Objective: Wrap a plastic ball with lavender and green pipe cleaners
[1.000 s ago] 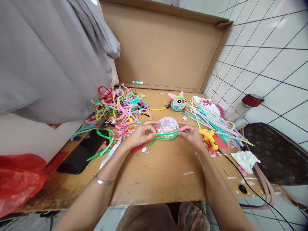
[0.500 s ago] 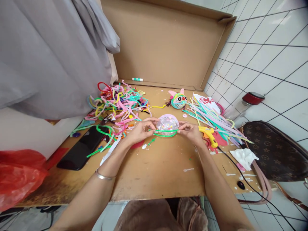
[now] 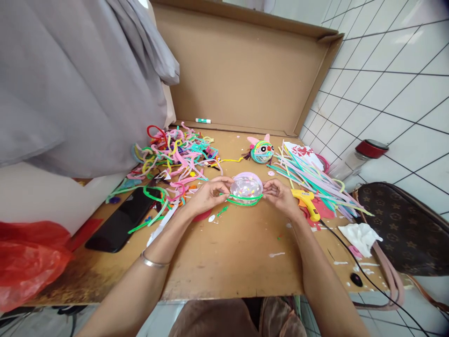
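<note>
A clear ball with colourful bits inside sits on the table, a lilac pipe cleaner curving over its far side. Across its near side runs a green pipe cleaner, in two strands. My left hand pinches the green pipe cleaner at the ball's left, with a short end poking past the fingers. At the right side of the ball, my right hand is closed on the other end of the green strand between thumb and fingers. The fingertips of both hands are close to the ball.
Tangled pipe cleaners and a black phone lie left. Behind the ball stands a decorated ball with pink ears. Straight pipe cleaners, a yellow glue gun with a cord, white tissue and brown bag are right.
The view has shifted slightly, so everything sits a little lower and further right. My right fingers look slightly more spread; both hands stay at the sides of the ball with the green pipe cleaner.
</note>
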Demonstrator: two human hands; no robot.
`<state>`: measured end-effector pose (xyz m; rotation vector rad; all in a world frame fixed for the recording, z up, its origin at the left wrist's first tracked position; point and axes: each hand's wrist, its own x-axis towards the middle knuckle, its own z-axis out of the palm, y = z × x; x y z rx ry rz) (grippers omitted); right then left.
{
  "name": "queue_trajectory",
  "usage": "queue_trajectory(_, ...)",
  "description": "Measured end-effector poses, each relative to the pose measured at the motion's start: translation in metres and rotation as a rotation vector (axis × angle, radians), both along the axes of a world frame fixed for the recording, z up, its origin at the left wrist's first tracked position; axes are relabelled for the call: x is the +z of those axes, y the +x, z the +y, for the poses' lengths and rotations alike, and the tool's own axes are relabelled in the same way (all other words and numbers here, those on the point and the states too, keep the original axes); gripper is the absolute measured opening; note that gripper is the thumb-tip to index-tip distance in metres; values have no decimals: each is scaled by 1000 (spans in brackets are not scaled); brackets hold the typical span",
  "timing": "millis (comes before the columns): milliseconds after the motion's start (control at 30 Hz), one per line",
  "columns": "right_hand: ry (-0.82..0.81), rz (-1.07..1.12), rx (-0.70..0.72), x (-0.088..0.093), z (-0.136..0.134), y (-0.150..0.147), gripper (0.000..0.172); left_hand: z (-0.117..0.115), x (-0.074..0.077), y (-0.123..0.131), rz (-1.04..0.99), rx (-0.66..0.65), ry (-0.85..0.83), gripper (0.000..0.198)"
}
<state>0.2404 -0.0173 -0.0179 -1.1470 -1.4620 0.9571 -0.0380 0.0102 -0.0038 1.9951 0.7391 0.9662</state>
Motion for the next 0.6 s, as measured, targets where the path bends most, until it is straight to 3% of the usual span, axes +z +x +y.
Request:
queue_trajectory(200,-13,-27,21,0,-1,0,27,0,-2,1,7,18,62,15)
queue_trajectory(333,-35,-13,59,10,-8,1,19,1,-6,1,-3,35,91,13)
queue_trajectory(467,-47,-11,141,18,-12,2,22,3,-8,0,-5,63,108,11)
queue_trajectory(600,8,-24,127,14,-8,2,23,3,-8,0,10,74,114,11)
